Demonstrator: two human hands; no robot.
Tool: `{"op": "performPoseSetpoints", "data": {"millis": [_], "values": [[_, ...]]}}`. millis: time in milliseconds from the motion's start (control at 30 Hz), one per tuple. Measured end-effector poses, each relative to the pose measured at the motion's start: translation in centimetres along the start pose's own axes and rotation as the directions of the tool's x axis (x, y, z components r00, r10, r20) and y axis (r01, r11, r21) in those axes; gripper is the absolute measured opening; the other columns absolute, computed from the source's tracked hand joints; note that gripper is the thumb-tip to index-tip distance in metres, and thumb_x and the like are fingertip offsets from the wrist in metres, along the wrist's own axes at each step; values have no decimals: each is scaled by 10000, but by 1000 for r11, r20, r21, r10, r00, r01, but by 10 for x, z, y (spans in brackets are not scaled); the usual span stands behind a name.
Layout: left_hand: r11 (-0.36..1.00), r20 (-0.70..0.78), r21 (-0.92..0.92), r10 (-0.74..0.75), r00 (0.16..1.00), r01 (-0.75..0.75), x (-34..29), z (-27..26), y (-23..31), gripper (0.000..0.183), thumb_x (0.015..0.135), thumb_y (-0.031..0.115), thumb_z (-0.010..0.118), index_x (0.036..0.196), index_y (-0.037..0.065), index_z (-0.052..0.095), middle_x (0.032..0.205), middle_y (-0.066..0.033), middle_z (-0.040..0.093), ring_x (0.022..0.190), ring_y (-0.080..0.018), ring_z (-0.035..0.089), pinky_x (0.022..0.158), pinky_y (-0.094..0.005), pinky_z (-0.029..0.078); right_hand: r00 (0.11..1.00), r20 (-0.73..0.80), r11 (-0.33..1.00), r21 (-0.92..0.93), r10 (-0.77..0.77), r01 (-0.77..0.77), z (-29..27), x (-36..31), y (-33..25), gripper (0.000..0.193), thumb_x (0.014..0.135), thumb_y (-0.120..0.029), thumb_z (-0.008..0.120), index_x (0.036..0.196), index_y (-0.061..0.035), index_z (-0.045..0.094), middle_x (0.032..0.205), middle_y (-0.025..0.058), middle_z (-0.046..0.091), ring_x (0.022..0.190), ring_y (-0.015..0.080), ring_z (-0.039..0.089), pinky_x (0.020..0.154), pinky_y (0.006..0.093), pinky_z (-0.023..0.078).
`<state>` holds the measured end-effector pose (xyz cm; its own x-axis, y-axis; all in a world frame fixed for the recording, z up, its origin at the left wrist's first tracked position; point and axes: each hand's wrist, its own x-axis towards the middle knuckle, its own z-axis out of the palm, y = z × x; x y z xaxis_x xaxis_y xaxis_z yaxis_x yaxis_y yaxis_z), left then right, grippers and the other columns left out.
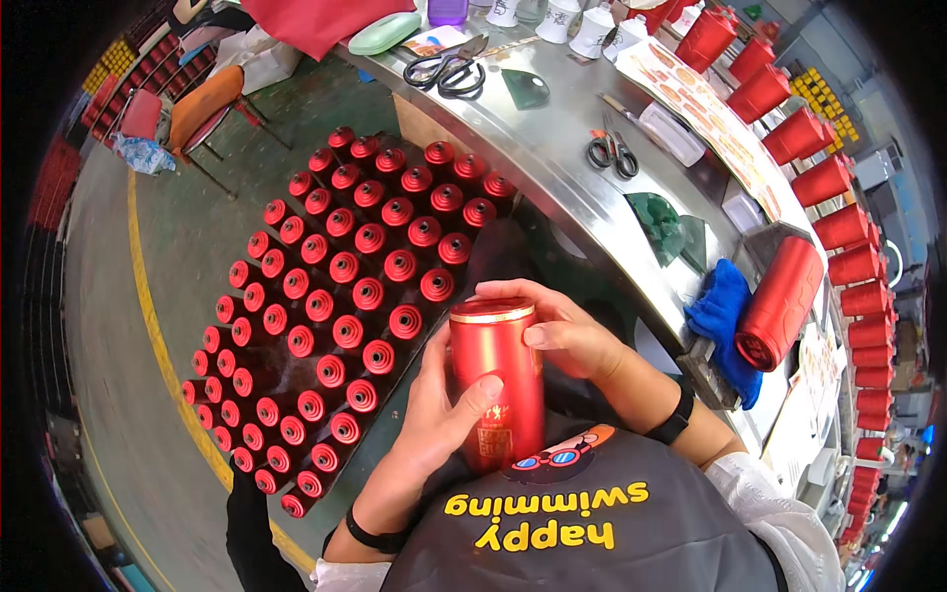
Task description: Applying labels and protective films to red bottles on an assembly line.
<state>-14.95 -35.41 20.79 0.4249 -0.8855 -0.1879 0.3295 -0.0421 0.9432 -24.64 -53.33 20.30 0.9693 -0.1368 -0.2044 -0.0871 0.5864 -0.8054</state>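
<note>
A glossy red cylinder (pixel 501 380) with a gold band near its top and gold markings on its side stands upright in front of my apron. My left hand (pixel 436 419) is closed around its left side, thumb across the front. From the right, my right hand (pixel 572 333) wraps the upper part, with its thumb just under the gold band and its fingers behind the rim. Whether the top is open or capped I cannot tell. The cylinder's base rests low against the dark apron (pixel 592 493), which has yellow lettering and a cartoon swimmer.
Rows of red round-topped pieces (pixel 344 266) fill a low rack at left. On the metal bench (pixel 562 128) lie black-handled shears (pixel 446 71), small scissors (pixel 612 155), green scraps (pixel 656 222), a blue cloth (pixel 725 316) and a red bottle (pixel 782 304). A chair (pixel 204 109) stands behind.
</note>
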Motion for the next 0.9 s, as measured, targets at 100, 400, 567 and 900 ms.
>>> {"op": "performPoseSetpoints", "data": {"millis": [100, 400, 567, 900], "values": [[1000, -8, 8, 16, 1000, -16, 0, 2, 1, 761, 866, 279, 667, 1421, -22, 243, 1312, -180, 437, 1227, -246, 459, 1034, -365, 367, 1000, -5, 999, -33, 13, -13, -2, 1, -4, 736, 742, -352, 733, 1322, 4, 453, 1255, 146, 557, 1161, 235, 539, 1023, 381, 395], [999, -28, 18, 32, 999, -32, -1, 7, 4, 742, 846, 223, 675, 1407, -15, 253, 1273, -175, 456, 1200, -234, 477, 1004, -358, 397, 998, -61, 984, -174, 14, -25, 2, 0, -12, 524, 810, -352, 678, 1180, 1, 567, 1165, 130, 612, 1075, 201, 585, 972, 346, 435], [997, -20, 69, 36, 999, -35, 1, 9, 4, 736, 834, 214, 681, 1395, -13, 262, 1263, -170, 461, 1175, -227, 491, 995, -352, 403, 984, -175, 963, -260, 23, -69, 1, 1, -9, 429, 914, -360, 582, 1135, 7, 594, 1132, 120, 625, 1043, 174, 587, 943, 329, 443], [996, 4, -85, 3, 1000, -3, 5, 4, -3, 763, 828, 275, 679, 1392, -12, 255, 1307, -160, 432, 1225, -226, 444, 1032, -367, 366, 995, 35, 959, -264, -96, 102, -2, -9, -11, 697, 873, -407, 643, 1395, -20, 390, 1273, 141, 522, 1175, 207, 500, 988, 350, 413]]}}
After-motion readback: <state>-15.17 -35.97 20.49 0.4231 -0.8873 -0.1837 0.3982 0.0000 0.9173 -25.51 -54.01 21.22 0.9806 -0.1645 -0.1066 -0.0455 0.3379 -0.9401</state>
